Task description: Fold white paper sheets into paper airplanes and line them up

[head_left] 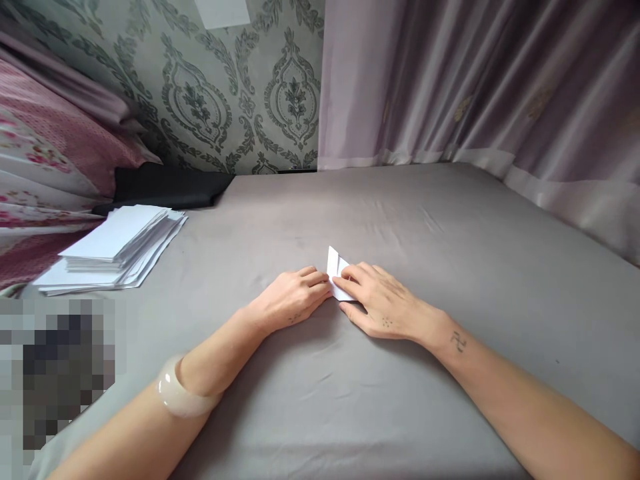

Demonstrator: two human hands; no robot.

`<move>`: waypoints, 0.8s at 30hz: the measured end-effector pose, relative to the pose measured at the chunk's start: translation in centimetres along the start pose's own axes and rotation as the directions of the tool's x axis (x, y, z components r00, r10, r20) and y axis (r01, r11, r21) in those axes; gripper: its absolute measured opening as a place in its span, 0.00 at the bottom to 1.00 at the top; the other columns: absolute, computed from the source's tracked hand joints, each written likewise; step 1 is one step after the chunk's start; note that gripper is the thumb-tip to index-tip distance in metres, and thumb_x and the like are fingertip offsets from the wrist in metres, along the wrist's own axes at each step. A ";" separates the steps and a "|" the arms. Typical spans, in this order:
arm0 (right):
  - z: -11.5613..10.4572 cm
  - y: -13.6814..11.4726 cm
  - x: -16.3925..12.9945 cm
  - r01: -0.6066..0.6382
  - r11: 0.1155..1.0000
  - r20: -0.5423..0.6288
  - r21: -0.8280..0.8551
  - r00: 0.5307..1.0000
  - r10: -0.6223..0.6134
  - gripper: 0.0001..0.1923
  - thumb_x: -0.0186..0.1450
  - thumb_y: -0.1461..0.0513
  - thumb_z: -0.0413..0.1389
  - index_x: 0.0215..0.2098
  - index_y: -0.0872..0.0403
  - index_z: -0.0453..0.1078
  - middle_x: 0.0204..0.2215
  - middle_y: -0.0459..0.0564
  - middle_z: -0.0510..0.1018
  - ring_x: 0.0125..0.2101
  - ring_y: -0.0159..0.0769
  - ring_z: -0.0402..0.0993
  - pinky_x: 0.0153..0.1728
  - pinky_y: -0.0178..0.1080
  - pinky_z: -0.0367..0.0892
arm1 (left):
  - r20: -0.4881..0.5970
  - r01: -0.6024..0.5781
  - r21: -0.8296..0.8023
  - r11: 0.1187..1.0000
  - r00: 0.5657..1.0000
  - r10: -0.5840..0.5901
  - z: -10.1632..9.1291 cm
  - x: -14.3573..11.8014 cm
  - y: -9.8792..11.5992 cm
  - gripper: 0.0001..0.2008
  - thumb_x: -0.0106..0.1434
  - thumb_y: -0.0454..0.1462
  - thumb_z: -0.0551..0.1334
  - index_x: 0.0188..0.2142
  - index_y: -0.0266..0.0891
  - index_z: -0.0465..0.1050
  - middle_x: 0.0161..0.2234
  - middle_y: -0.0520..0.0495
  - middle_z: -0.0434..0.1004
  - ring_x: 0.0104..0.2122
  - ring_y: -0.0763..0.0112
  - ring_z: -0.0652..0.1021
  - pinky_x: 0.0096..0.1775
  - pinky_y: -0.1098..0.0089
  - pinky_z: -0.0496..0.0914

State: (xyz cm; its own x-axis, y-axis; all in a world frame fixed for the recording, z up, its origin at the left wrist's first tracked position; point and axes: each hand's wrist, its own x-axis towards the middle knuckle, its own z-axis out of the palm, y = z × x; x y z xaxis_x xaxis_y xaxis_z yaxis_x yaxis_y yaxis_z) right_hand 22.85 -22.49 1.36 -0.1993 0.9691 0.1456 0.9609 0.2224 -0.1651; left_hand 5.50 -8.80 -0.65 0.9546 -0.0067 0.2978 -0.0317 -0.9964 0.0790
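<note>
A small piece of folded white paper (333,261) lies on the grey sheet, with a pointed tip at its far end. My left hand (300,297) has its fingers curled together, their tips at the paper's left edge. Over the right part of the paper, my right hand (387,300) holds it down with the index and middle fingers. The right thumb lies at the paper's near edge. Both hands partly hide the paper, so its full shape cannot be seen. A pale bangle (183,393) is on my left forearm.
A stack of white paper sheets (117,240) stands at the left on the grey sheet (310,207). Behind it lies a black cloth-like item (170,185). Curtains (450,87) hang at the right, and patterned wallpaper (245,100) covers the wall. A blurred patch covers the lower left.
</note>
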 end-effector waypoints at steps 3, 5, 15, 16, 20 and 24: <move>0.0 -0.1 0.0 -0.035 0.999 0.000 0.029 0.999 0.035 0.12 0.66 0.60 0.51 0.45 0.54 0.70 0.41 0.52 0.72 0.39 0.39 0.66 0.41 0.41 0.63 | -0.008 0.000 -0.003 1.000 1.000 0.000 0.0 0.0 0.0 0.17 0.72 0.36 0.45 0.39 0.38 0.73 0.35 0.43 0.75 0.36 0.68 0.74 0.37 0.69 0.71; 0.1 0.0 0.0 -0.039 0.999 -0.010 0.035 0.999 0.039 0.11 0.66 0.59 0.52 0.44 0.54 0.70 0.41 0.52 0.72 0.39 0.38 0.66 0.41 0.41 0.63 | -0.011 0.018 -0.006 1.000 1.000 -0.018 0.1 0.0 0.1 0.17 0.72 0.36 0.47 0.38 0.37 0.73 0.36 0.43 0.76 0.37 0.68 0.75 0.37 0.69 0.71; 1.4 0.3 0.1 -0.038 0.999 -0.123 -0.022 0.992 0.035 0.14 0.70 0.63 0.47 0.32 0.54 0.74 0.34 0.49 0.75 0.32 0.33 0.66 0.32 0.38 0.60 | -0.014 0.317 -0.172 0.933 0.946 -0.324 0.2 0.3 1.2 0.09 0.67 0.37 0.57 0.37 0.43 0.77 0.42 0.52 0.79 0.39 0.69 0.75 0.34 0.72 0.69; 1.4 0.2 0.1 -0.053 0.999 -0.126 -0.006 0.991 0.052 0.14 0.70 0.63 0.48 0.32 0.54 0.74 0.34 0.48 0.75 0.33 0.33 0.66 0.33 0.38 0.60 | -0.007 0.341 -0.193 0.920 0.937 -0.349 0.2 0.3 1.2 0.08 0.66 0.38 0.58 0.37 0.45 0.77 0.42 0.53 0.79 0.39 0.69 0.75 0.34 0.72 0.69; 1.1 0.2 0.0 -0.100 0.991 -0.098 0.087 0.989 0.108 0.13 0.69 0.60 0.50 0.33 0.53 0.75 0.36 0.48 0.76 0.34 0.34 0.68 0.35 0.38 0.62 | 0.017 0.444 -0.295 0.846 0.888 -0.460 0.6 0.4 1.2 0.08 0.65 0.39 0.59 0.34 0.47 0.78 0.42 0.55 0.79 0.39 0.69 0.75 0.33 0.73 0.67; 0.8 0.3 0.1 -0.195 0.951 -0.062 0.241 0.975 0.215 0.12 0.69 0.59 0.51 0.34 0.51 0.76 0.36 0.47 0.76 0.37 0.35 0.69 0.37 0.37 0.63 | 0.063 0.533 -0.421 0.734 0.825 -0.562 0.8 0.7 1.3 0.07 0.64 0.40 0.61 0.31 0.46 0.78 0.40 0.54 0.78 0.40 0.68 0.74 0.36 0.71 0.68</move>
State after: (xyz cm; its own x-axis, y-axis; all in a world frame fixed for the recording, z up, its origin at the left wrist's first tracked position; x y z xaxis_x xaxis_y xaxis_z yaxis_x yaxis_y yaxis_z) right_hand 22.93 -22.20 0.57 0.0244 0.9857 0.1668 0.9062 0.0486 -0.4200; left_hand 6.41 -10.16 -1.09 0.8238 0.5491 0.1408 0.3604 -0.6991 0.6175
